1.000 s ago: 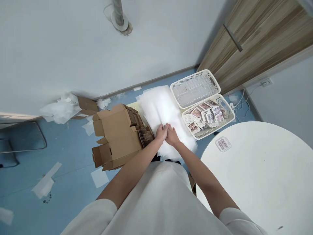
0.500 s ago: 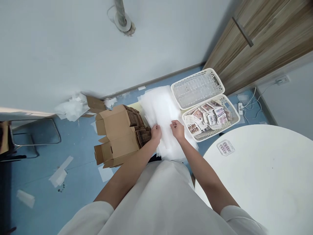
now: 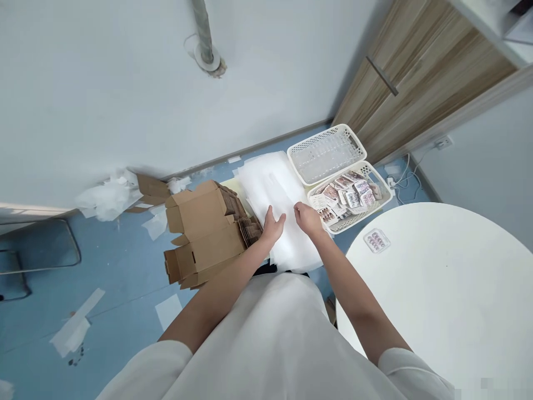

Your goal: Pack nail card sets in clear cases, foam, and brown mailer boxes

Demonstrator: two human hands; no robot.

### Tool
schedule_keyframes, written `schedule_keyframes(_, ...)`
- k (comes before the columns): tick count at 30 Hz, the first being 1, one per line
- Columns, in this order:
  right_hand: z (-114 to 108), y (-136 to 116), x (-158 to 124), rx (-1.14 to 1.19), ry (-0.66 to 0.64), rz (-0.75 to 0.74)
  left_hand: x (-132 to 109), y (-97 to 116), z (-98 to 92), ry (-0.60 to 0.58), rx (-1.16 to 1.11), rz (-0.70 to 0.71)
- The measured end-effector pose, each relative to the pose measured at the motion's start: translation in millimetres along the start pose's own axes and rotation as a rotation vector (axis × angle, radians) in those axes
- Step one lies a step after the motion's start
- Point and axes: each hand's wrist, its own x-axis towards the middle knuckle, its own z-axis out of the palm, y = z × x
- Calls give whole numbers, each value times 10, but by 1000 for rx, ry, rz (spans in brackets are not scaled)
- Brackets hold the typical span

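A pile of thin white packing sheets [image 3: 272, 172] lies in front of me, with a folded-looking strip across its top. Over the left part of the pile is my left hand [image 3: 273, 224], its thumb and index finger spread apart and nothing visible between them. My right hand [image 3: 308, 219] is curled closed above the pile's right side; what its fingers hold, if anything, is hidden. Left of the pile lie flattened brown cardboard boxes [image 3: 212, 239], stacked in folds. To the right, a white basket [image 3: 353, 223] contains small clear packs of press-on nails [image 3: 353, 199].
Behind that basket, a second white basket [image 3: 293, 150] holds clear plastic trays [image 3: 328, 155]. A round white table [image 3: 437, 278] at right bears one nail pack [image 3: 377, 241]. Scrap paper [image 3: 75, 328], crumpled wrapping [image 3: 110, 197] and a metal-framed chair [image 3: 41, 269] are at left.
My left hand has opened from a pinch and moved slightly right. The right hand has shifted slightly right, its fingers still curled. The camera view has turned a little.
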Motion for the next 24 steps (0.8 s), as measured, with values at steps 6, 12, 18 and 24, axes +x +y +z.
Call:
schedule_keyframes(6,-225,-114,-163,67,69,-13,-58,15,-62,7,63,53)
schedule_keyframes(12,-555,-117,-654,99,157,-31,-110,24,117,-16,113,40)
schedule_keyframes(18,-673,111,-1436,390,553,367,-324,89,445,-338,-135,-4)
schedule_keyframes(24,-631,386,-2352,509,787,750,-653,143,880,-596,-75,192)
